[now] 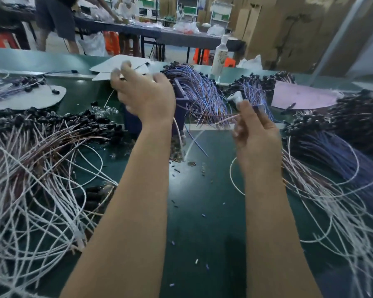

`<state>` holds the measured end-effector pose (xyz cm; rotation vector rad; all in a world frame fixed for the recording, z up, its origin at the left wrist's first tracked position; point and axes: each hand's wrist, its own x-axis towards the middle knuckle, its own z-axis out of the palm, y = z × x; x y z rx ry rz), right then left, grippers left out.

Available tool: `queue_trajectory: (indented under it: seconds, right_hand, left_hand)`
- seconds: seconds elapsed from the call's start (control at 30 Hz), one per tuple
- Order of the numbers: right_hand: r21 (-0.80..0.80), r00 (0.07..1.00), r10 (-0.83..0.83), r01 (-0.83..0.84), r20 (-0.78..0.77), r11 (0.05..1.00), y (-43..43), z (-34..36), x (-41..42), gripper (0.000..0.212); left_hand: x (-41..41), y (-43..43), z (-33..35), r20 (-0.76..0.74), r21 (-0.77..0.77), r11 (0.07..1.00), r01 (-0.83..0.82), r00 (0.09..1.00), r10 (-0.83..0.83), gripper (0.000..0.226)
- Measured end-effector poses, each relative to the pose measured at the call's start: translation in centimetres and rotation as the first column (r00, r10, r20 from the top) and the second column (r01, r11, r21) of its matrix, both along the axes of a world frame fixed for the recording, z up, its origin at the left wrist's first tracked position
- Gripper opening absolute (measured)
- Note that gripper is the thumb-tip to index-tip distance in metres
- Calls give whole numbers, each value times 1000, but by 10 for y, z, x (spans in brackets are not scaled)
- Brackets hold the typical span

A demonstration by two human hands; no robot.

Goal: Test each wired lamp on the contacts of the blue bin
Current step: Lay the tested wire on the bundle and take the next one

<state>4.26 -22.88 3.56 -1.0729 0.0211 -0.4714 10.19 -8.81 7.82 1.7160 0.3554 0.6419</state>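
Observation:
The blue bin point(182, 97) stands mid-table, mostly hidden behind my left hand point(144, 95). That hand is raised over the bin with its fingers curled; motion blur hides what they grip, though a thin white wire point(108, 99) hangs by the fingertips. To the right of the bin, my right hand point(254, 130) pinches the pinkish wire ends point(224, 121) of a lamp between thumb and fingers. The wire ends point left toward the bin. The bin's contacts are not visible.
Heaps of wired lamps with black heads lie left point(41, 147), right point(332, 158) and behind the bin point(202, 89). Cut wire bits litter the green mat point(202, 211). A bottle point(221, 54) and pink paper point(299, 95) sit at the back. People work at a far table.

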Motion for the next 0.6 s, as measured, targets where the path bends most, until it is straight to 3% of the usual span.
queue_trajectory:
  seconds: [0.03, 0.07, 0.1, 0.17, 0.2, 0.23, 0.3, 0.37, 0.4, 0.43, 0.47, 0.5, 0.53, 0.57, 0.6]
  right_hand:
    - [-13, 998, -64, 64, 16, 998, -9, 6, -3, 10]
    - [-32, 992, -124, 125, 37, 992, -16, 13, -6, 12]
    - [-46, 981, -181, 184, 68, 982, -23, 21, -9, 14]
    - [-60, 948, -283, 293, 144, 954, -36, 43, -11, 17]
    - [-63, 928, -322, 338, 186, 939, -44, 54, -13, 19]
    - [-76, 909, -353, 377, 223, 923, -53, 63, -15, 21]
    - [-173, 885, -400, 444, 237, 879, -70, 74, -19, 25]
    - [-314, 911, -379, 413, 164, 855, -81, 72, -26, 29]
    - [-385, 939, -328, 340, 99, 858, -83, 67, -29, 36]
    - [-442, 963, -267, 253, 31, 861, -87, 59, -31, 42]
    - [-456, 977, -211, 176, -27, 872, -89, 52, -33, 45]
    - [-435, 982, -179, 134, -62, 890, -93, 45, -36, 44]
    - [-445, 975, -209, 156, -72, 882, -98, 38, -39, 41]
    - [-533, 952, -297, 216, -70, 818, -107, 32, -42, 39]
    - [-662, 909, -414, 279, -53, 696, -117, 27, -44, 36]
  left_hand:
    - [-8, -7, 4, 73, 194, 981, -22, 997, 8, 52]
    - [-14, -17, 9, 139, 344, 937, 58, 984, -112, 52]
    - [-22, -29, 15, 151, 459, 857, 233, 931, -333, 47]
    - [-40, -58, 25, -33, 508, 543, 669, 645, -763, 36]
    - [-49, -73, 28, -95, 463, 409, 787, 502, -859, 33]
    - [-53, -88, 29, -94, 429, 350, 833, 427, -899, 29]
    - [-56, -117, 32, 20, 393, 433, 811, 463, -886, 22]
    - [-55, -144, 37, 213, 150, 565, 812, 531, -820, 20]
    - [-55, -154, 41, 310, -106, 546, 831, 550, -776, 20]
    - [-56, -164, 48, 396, -387, 425, 819, 563, -726, 22]
    - [-56, -173, 53, 463, -596, 241, 766, 573, -676, 23]
    - [-54, -180, 55, 502, -701, 99, 706, 587, -635, 25]
    - [-49, -188, 54, 512, -743, 47, 668, 612, -602, 27]
    - [-43, -195, 51, 487, -752, 85, 654, 637, -598, 28]
    - [-36, -200, 44, 437, -750, 157, 642, 660, -611, 28]
